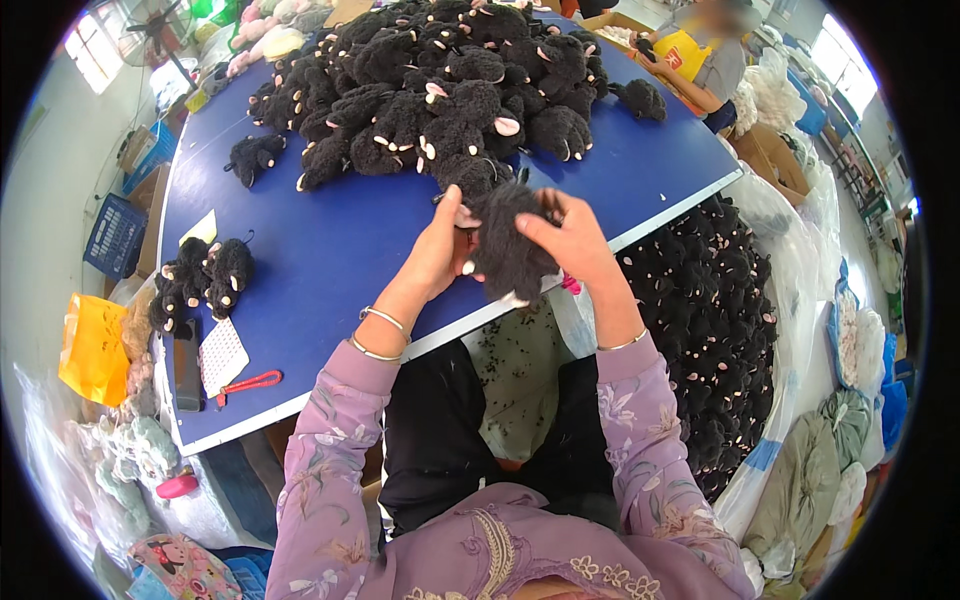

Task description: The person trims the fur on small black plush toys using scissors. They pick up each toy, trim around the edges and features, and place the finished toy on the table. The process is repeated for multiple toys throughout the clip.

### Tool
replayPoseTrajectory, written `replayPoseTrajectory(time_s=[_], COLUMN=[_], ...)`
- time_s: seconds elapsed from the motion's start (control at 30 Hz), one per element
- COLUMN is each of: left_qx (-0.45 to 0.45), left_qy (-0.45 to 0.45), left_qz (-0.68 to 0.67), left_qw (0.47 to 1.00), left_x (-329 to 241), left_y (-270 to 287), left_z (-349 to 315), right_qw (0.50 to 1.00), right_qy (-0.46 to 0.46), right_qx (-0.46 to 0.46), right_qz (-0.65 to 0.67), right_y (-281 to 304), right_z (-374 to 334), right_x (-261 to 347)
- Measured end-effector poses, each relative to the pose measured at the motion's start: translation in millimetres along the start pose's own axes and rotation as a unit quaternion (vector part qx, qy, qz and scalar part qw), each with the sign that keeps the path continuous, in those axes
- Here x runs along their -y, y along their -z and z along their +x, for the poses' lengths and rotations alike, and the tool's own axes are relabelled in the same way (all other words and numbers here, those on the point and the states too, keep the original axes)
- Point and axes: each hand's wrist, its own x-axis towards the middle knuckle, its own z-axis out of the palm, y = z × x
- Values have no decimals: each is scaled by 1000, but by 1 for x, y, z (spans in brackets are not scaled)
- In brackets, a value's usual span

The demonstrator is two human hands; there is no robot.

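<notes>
Left hand and right hand are both holding 1 fuzzy black plush toy, so it's right between them, over the near edge of the blue, white-edged table. Big heap of similar black plushies toward the far edge.

Holds both arms out in front, with wrists apart. Has the left hand and right hand close together, fingers bent in, right thumb pointing left.
</notes>
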Motion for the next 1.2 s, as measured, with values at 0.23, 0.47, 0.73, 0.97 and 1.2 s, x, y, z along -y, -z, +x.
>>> replayPoseTrajectory(time_s=[0.23,0.47,0.73,0.97,1.2], left_qx=[79,210,235,133,99], left_qy=[12,15,40,-15,-2], left_qz=[257,290,301,229,249], left_qw=[963,933,923,964,963], left_x=[3,10,6,12,15], left_y=[-14,-4,-9,-18,-21], left_z=[-8,-7,-12,-9,-12], right_qw=[989,986,976,980,986], right_qy=[25,-11,-22,-9,-23], right_qx=[-86,-107,-108,-81,-20], right_qz=[120,130,188,184,165], right_y=[5,22,19,4,6], right_z=[2,7,5,5,4], right_x=[-1,-14,-14,-4,12])
